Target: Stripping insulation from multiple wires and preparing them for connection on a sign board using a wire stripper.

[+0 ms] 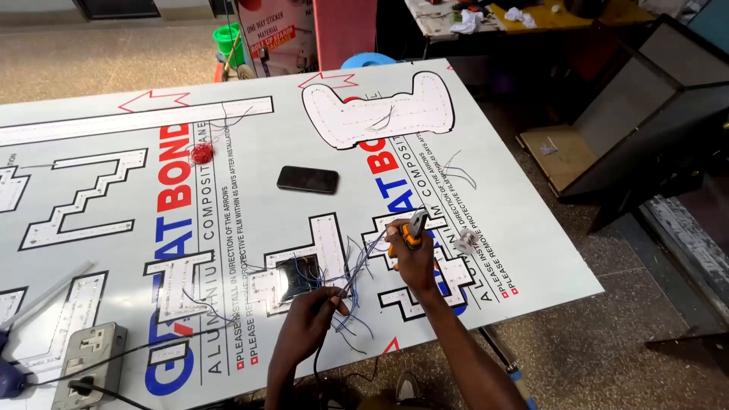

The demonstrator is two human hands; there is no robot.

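Lower centre: left hand [307, 323] pinched thin blue and white wires [357, 266]; right hand [414, 262] gripped orange-handled pliers [412, 230] over glossy white composite panel [493, 220]; flat black phone [307, 180] lay mid-frame

Even, bright daylight is spread over the white panel [486, 175], with soft glare seen on it. Faint shadows are cast beneath its near edge. Slight blur is noted towards its corners.

Both forearms are being extended forward from the bottom edge of the view. The left hand [311, 317] is being held low, its fingers pinched together. The right hand [414, 258] is being raised slightly farther ahead, curled closed in a grip.
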